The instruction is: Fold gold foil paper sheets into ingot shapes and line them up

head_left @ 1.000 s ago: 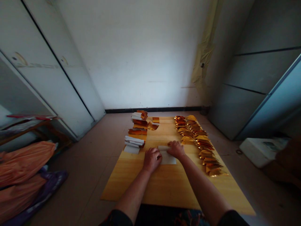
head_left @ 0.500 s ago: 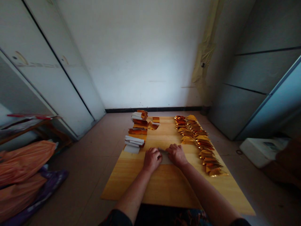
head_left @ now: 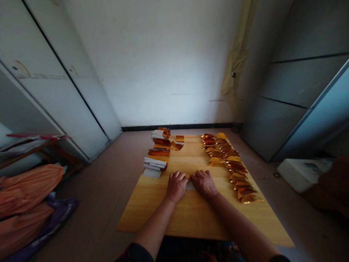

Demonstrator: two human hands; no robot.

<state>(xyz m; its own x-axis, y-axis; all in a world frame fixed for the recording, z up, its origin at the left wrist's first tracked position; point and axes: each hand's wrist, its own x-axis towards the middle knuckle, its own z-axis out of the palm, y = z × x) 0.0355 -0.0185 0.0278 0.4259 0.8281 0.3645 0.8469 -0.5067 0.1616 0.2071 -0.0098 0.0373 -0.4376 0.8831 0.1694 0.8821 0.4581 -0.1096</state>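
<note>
Both of my hands rest side by side near the middle of a low wooden board [head_left: 191, 214]. My left hand [head_left: 176, 185] and my right hand [head_left: 204, 182] press down with curled fingers on a small white sheet of paper [head_left: 190, 186]. Only a sliver of the sheet shows between them. A long row of folded gold foil pieces [head_left: 230, 165] runs along the board's right side. Stacks of white and gold paper [head_left: 157, 153] lie at the board's far left.
The board lies on a tiled floor [head_left: 103, 189] before a white wall. White cabinet doors [head_left: 54, 91] stand at the left, with orange and purple bags [head_left: 27, 196] below them. A grey cabinet [head_left: 300, 98] and a white box [head_left: 302, 174] are at the right.
The white sheet lay mostly uncovered under my hands before. My right hand has moved back toward me over it and both hands have closed together, so the sheet is now almost hidden.
</note>
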